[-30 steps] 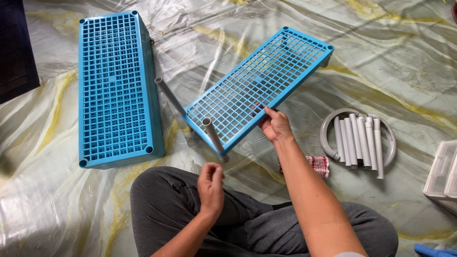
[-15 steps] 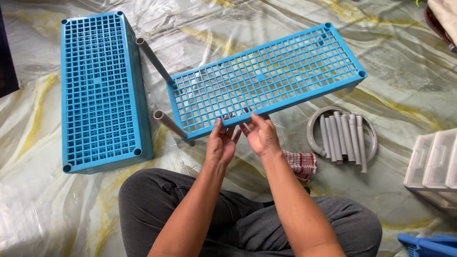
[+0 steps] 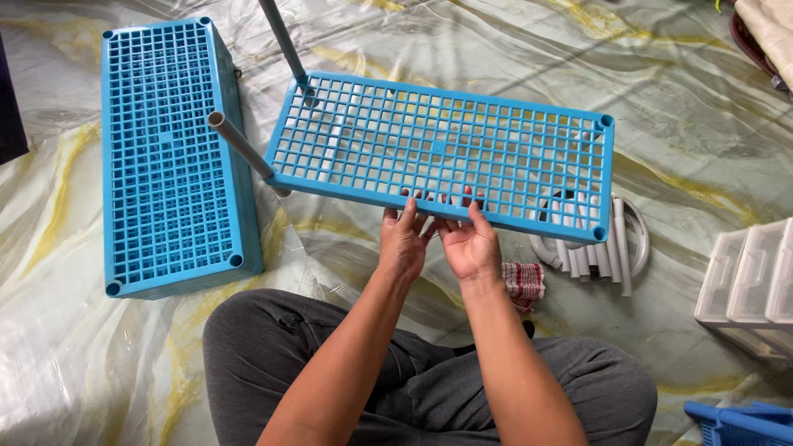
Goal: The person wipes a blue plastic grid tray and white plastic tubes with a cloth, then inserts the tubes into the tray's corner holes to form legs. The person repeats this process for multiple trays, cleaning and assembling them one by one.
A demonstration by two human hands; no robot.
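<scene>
Holding: both hands gripped the near long edge of a blue plastic grid shelf panel [image 3: 442, 153], which hung tilted above the floor in front of the seated person.
Left hand: the left hand [image 3: 403, 239] was closed on the panel's near rim, fingers curled up over the edge, just beside the other hand.
Right hand: the right hand [image 3: 471, 242] clasped the same rim, its fingertips [image 3: 467, 198] hooked over the lattice, thumb side almost touching the left hand.
Panel position: the blue panel lay across the middle of the view, its long side running left to right, with round sockets at the corners.
Legs: a grey plastic tube [image 3: 239, 144] stuck out from the panel's near left corner, and a second grey tube [image 3: 282, 41] rose from its far left corner towards the top of the view.
Stack: a second blue plastic grid shelf unit [image 3: 169, 157] rested on the floor to the left, apart from the held panel.
Tubes: a bundle of pale grey plastic tubes [image 3: 599, 252] lay in a round white ring on the floor, partly hidden under the panel's right end.
Cloth: a red-and-white checked cloth [image 3: 524, 282] sat just right of the right wrist.
Floor: a clear plastic sheet [image 3: 686, 140] covered the marbled floor.
Right edge: white plastic drawer boxes [image 3: 747, 277] stood at the right edge.
Person: grey trousers [image 3: 396, 388] covered the crossed legs.
</scene>
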